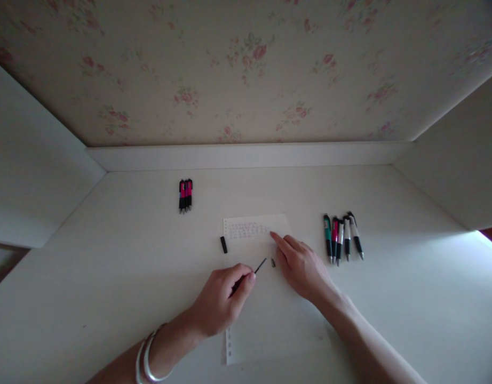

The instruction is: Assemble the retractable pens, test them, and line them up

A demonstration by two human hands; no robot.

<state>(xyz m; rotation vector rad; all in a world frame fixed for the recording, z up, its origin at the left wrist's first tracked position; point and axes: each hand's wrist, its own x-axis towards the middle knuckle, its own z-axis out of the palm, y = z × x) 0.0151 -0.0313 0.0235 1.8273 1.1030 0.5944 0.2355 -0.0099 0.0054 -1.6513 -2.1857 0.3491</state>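
Observation:
My left hand (220, 298) is closed around a dark pen that has been taken apart; a thin pen refill (261, 265) pokes out past the thumb, and the rest is mostly hidden in the fist. My right hand (304, 266) rests on the sheet of paper (278, 320), its index finger stretched out to the end of the handwritten lines and the other fingers loosely bent. Nothing shows in it. Between the hands lies a small pen tip (273, 263). A black tubular pen grip (223, 245) lies at the paper's left edge.
Several pink-and-black pens (185, 196) lie in a row at the back left. To the right of the paper is a row of green, pink and white pens (342, 238). White side panels and a flowered wall (246, 69) enclose the white desk (129, 256).

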